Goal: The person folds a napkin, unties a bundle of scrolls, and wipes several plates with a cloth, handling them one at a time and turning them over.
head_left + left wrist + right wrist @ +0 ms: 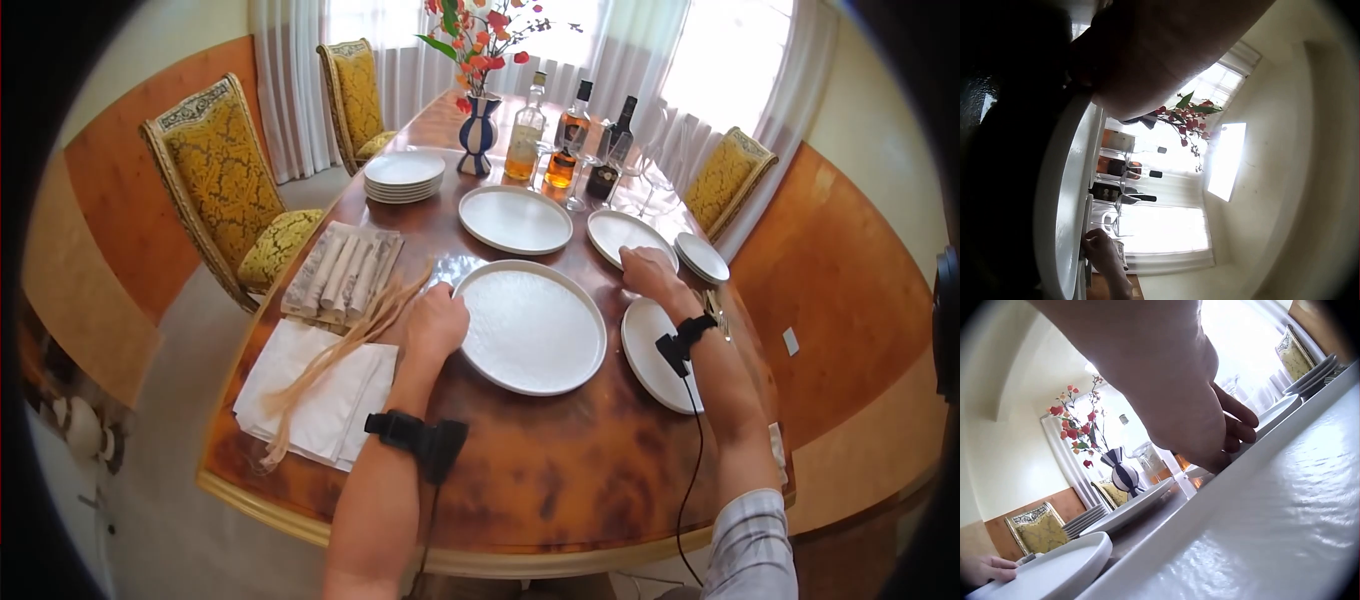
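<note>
Four large white plates lie singly on the table (pixel 540 470): front middle plate (pixel 530 330), far middle plate (pixel 515 220), far right plate (pixel 620 235), near right plate (pixel 650 350). Plate stacks, two: left (pixel 403 170), right (pixel 702 258). Three bottles and one striped vase (pixel 479 138) stand beyond; glasses partly obscure the bottles (pixel 522 140). Pale strands (pixel 310 385) cross white napkins (pixel 300 410). The right forearm partly covers the near right plate. Left hand (pixel 437 320): grip closed on the front middle plate's left rim. Right hand (pixel 652 273): fingers curled between both right-hand plates; whether it grasps either cannot be told.
</note>
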`<state>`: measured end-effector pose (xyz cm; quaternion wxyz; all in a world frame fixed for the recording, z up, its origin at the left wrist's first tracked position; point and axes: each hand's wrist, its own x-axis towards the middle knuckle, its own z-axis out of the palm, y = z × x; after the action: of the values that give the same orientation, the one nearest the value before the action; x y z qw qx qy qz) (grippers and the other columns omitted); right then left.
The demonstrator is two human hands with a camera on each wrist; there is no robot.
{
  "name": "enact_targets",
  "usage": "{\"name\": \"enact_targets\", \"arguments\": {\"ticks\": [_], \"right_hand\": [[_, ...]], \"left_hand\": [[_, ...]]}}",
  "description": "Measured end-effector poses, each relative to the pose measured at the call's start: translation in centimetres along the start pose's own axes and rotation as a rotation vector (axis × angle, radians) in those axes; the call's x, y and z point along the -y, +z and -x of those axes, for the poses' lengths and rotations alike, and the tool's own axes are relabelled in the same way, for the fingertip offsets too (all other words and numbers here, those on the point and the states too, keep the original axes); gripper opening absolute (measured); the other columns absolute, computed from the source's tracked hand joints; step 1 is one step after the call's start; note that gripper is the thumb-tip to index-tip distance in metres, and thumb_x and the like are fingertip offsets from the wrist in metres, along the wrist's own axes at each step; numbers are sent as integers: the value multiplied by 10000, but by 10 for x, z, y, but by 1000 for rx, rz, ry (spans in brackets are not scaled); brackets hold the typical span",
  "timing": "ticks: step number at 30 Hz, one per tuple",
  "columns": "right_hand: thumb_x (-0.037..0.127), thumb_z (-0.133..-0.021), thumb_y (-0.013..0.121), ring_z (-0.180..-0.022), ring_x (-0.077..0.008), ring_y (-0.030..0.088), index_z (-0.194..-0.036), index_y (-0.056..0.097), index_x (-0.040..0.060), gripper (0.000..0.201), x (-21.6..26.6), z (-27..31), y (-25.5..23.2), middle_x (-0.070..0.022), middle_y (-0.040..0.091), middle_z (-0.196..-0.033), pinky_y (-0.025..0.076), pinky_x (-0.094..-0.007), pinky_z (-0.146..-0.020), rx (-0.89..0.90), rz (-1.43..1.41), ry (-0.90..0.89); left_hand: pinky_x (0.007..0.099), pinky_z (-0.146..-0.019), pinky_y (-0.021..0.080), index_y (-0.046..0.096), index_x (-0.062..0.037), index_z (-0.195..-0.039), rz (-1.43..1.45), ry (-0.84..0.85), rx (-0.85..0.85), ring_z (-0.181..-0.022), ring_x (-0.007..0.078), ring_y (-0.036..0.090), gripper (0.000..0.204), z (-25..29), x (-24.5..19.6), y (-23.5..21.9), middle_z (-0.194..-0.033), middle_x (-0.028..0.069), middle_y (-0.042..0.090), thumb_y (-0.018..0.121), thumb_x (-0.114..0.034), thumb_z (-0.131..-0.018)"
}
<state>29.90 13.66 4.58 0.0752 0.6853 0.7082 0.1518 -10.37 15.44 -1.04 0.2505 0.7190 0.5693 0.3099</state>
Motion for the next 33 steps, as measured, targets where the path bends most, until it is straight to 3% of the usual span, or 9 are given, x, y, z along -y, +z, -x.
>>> {"name": "enact_targets", "arguments": {"ticks": [3, 10, 16, 20, 24, 26, 29, 33], "right_hand": [[72, -849, 611, -868, -410, 732, -1006, 675, -13, 189, -5, 0, 11, -252, 731, -947, 567, -505, -805, -145, -64, 44], [74, -898, 563, -835, -407, 738, -1024, 671, -1, 182, -19, -8, 34, -225, 740, -869, 589, -504, -772, -233, 55, -11], [95, -933, 562, -767, -398, 744, -975, 673, 40, 131, -23, 17, -8, -219, 729, -790, 595, -504, -702, -396, 41, 59], [143, -943, 633, -788, -394, 728, -1039, 628, 40, 141, 6, 72, -58, -190, 724, -840, 577, -514, -684, -428, -58, 30], [119, -917, 686, -696, -311, 698, -974, 580, 71, 130, 61, 130, -92, -99, 662, -779, 559, -440, -621, -606, -70, -125], [105, -903, 688, -656, -255, 681, -963, 584, 93, 121, 84, 147, -97, -62, 639, -771, 548, -388, -593, -679, -45, -234], [88, -841, 676, -777, -177, 710, -974, 601, 94, 153, 118, 159, -96, -31, 691, -939, 571, -330, -648, -671, 16, -364], [92, -824, 680, -888, -179, 738, -1007, 617, 91, 193, 144, 152, -69, -33, 717, -1060, 602, -308, -734, -731, 20, -488]], "left_hand": [[537, -961, 520, 684, 4, -1177, -26, 18, 4, -1079, 465, 674, 343, 3, 0, 1, -1128, 287, 715, 586, -251, -968], [535, -958, 522, 672, -17, -1210, -59, 33, 26, -1067, 466, 679, 362, 0, 4, 4, -1119, 288, 716, 574, -261, -962], [531, -969, 519, 665, -22, -1233, 6, -17, 82, -1085, 459, 676, 395, 2, 1, 1, -1145, 292, 709, 594, -284, -946], [533, -996, 504, 663, -18, -1243, 61, -23, 97, -1137, 457, 655, 416, 0, 5, 3, -1184, 291, 698, 613, -299, -940], [493, -791, 582, 646, 23, -1236, 87, -43, 151, -881, 392, 739, 463, -3, 5, 0, -1016, 293, 728, 531, -362, -1007], [453, -632, 608, 637, 53, -1222, 202, -158, 276, -695, 353, 754, 529, 4, -15, -22, -898, 291, 733, 456, -414, -1054], [389, -443, 571, 628, 88, -1207, 415, -191, 322, -491, 307, 696, 658, -15, 8, -12, -760, 264, 710, 336, -491, -1093], [396, -433, 582, 620, 101, -1225, 447, -169, 337, -516, 325, 706, 711, -13, 9, -15, -783, 252, 718, 305, -524, -1097]]}}
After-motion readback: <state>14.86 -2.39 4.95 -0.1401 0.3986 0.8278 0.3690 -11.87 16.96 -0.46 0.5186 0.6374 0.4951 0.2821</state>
